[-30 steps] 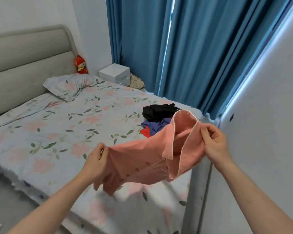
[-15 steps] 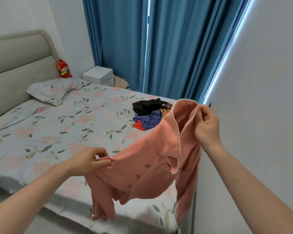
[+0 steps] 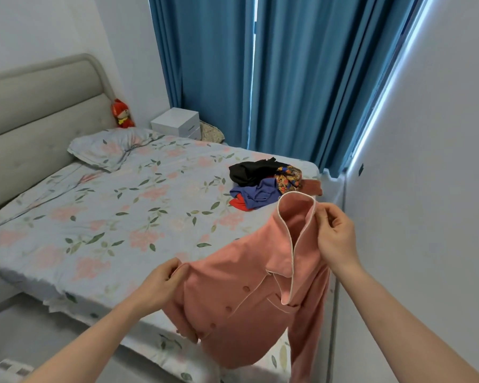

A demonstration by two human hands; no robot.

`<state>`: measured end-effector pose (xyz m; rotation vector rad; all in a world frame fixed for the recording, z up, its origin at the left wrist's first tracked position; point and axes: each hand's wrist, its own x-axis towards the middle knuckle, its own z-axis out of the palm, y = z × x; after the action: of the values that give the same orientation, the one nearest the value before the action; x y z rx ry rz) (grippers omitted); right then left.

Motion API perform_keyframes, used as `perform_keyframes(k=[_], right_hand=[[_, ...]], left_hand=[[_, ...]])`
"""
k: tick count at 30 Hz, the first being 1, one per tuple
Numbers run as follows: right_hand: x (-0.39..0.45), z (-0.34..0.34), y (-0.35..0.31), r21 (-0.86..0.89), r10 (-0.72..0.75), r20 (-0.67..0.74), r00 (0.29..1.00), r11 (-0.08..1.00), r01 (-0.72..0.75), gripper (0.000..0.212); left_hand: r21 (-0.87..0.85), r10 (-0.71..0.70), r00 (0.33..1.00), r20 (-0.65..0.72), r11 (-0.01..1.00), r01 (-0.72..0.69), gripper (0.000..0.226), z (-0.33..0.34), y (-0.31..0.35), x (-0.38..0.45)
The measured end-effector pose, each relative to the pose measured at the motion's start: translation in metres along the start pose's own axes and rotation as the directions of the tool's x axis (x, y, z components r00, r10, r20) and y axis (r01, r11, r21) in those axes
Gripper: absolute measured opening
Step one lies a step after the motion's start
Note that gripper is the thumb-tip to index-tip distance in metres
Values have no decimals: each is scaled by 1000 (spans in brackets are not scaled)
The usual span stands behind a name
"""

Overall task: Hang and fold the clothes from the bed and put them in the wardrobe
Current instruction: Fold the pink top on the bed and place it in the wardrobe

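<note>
Both my hands hold up the pink shirt (image 3: 249, 294) over the near edge of the bed (image 3: 100, 222): my left hand (image 3: 161, 283) pinches one shoulder, my right hand (image 3: 335, 239) pinches the collar. Farther on the bed lies a pile of clothes (image 3: 266, 183), maybe four pieces.
</note>
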<state>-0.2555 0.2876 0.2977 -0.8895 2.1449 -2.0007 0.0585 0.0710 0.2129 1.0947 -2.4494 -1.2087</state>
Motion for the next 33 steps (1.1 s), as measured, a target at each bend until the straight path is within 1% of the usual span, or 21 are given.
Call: perform_keyframes(k=[2, 3, 5, 6, 7, 8, 9, 10, 12, 15, 16, 17, 19, 20, 22, 23, 26, 28, 30, 31, 33], right_hand=[[6, 7, 3, 23, 7, -7, 1000, 1000, -7, 30], [10, 11, 3, 32, 7, -10, 1000, 999, -6, 31], [14, 20, 2, 46, -6, 10, 1000, 999, 6, 30], [15, 25, 0, 54, -25, 35, 999, 998, 23, 28], [16, 31, -2, 64, -48, 68, 997, 997, 44, 25], [17, 38, -5, 73, -72, 100, 992, 995, 65, 22], [19, 45, -9, 81, -97, 125, 987, 993, 87, 20], [21, 53, -12, 91, -118, 138, 983, 990, 106, 20], [26, 68, -18, 110, -142, 139, 980, 986, 128, 20], [34, 92, -22, 104, -161, 123, 979, 983, 149, 20], [36, 99, -21, 95, -166, 111, 980, 983, 155, 21], [38, 107, -20, 80, -170, 91, 981, 983, 163, 21], [42, 121, -18, 30, -171, 30, 985, 985, 170, 20], [44, 127, -17, 0, -165, -6, 986, 986, 165, 20], [49, 140, -17, -56, -153, -101, 983, 987, 148, 21], [52, 146, -19, -81, -151, -149, 977, 987, 140, 22], [57, 161, -28, -128, -131, -273, 953, 987, 99, 25], [57, 172, -36, -135, -131, -311, 941, 987, 93, 29], [54, 182, -45, -125, -142, -317, 938, 986, 107, 31], [53, 186, -50, -115, -149, -319, 936, 986, 118, 32], [53, 193, -61, -82, -163, -327, 931, 986, 144, 32]], left_hand=[[18, 4, 997, 78, 1000, -6, 50, -2, -5, 4], [73, 1, 991, 137, 997, -11, 51, -5, -9, 7], [254, -25, 963, 269, 966, -46, 52, -10, -23, 9], [357, -61, 948, 311, 932, -57, 46, -11, -31, 12], [446, -111, 942, 318, 894, -45, 35, -12, -40, 14], [499, -149, 944, 293, 867, -18, 23, -13, -49, 18], [516, -178, 952, 249, 856, 25, 13, -14, -59, 22], [503, -203, 957, 205, 861, 76, 6, -14, -68, 28], [427, -256, 957, 139, 887, 176, 4, -14, -85, 41], [221, -340, 938, 63, 922, 319, 4, -16, -104, 66], [146, -361, 931, 49, 925, 351, 9, -19, -109, 74], [74, -355, 933, 55, 933, 351, 18, -24, -114, 82], [-22, -278, 956, 92, 959, 281, 40, -35, -126, 99], [-49, -257, 961, 101, 964, 263, 41, -40, -129, 106], [-39, -242, 968, 61, 969, 245, 27, -58, -137, 121], [-21, -210, 977, 48, 977, 211, 20, -69, -142, 130], [20, -91, 991, 96, 996, 90, 31, -98, -156, 160], [27, -32, 993, 110, 999, 29, 29, -117, -164, 173], [51, 18, 993, 113, 998, -24, 32, -133, -168, 185], [59, 16, 995, 95, 998, -22, 33, -140, -168, 190], [47, -37, 999, 7, 998, 36, 26, -149, -162, 199]])
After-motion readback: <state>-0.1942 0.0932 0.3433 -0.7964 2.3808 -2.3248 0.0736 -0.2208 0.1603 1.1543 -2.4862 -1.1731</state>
